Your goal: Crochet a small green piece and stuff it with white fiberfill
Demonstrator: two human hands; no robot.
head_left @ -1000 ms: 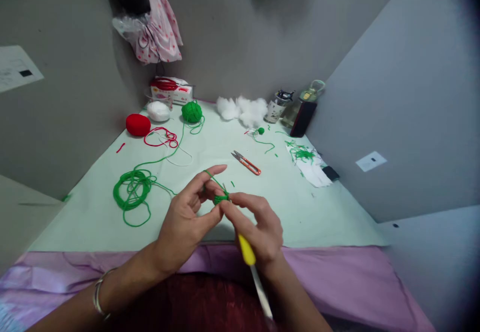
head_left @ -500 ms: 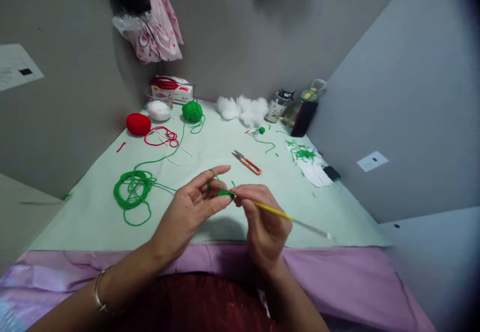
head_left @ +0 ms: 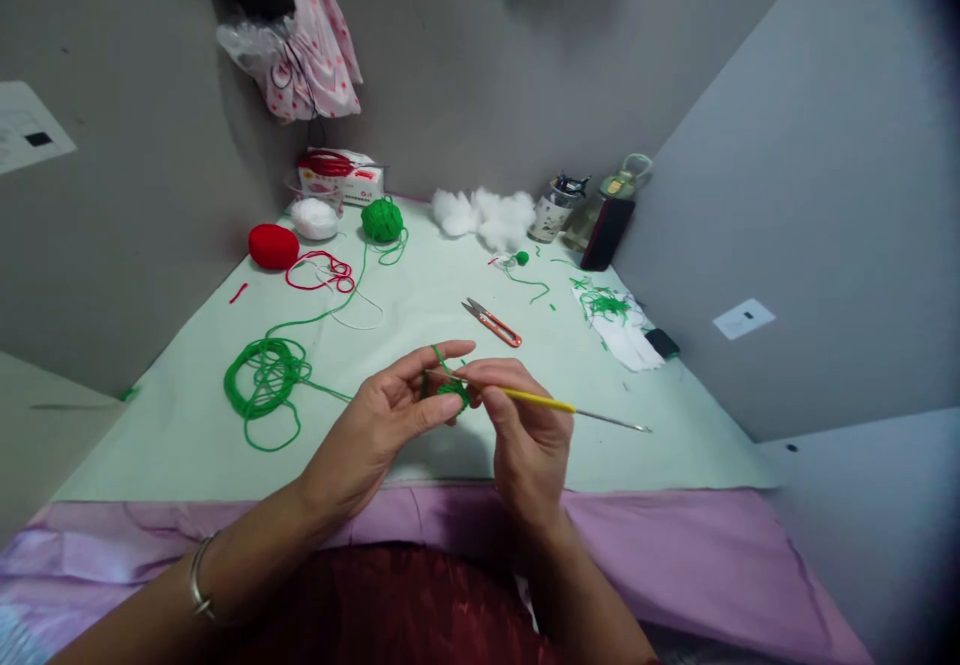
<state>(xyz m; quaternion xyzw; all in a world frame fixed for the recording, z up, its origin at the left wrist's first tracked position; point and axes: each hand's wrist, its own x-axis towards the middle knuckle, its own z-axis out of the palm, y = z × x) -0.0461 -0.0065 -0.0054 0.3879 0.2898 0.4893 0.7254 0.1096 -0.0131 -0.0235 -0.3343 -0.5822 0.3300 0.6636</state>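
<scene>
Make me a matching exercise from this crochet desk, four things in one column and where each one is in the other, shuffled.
Things:
1. crochet hook
2. red yarn ball
3. thread snips
4. white stuffing

Places:
A. far edge of the table, against the wall
B. in the right hand
C. back left of the table
D. flat on the table beyond the hands

Pairs: 1-B, 2-C, 3-D, 4-A

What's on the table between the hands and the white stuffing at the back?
In the head view, only the orange snips lie between; otherwise bare table.
</scene>
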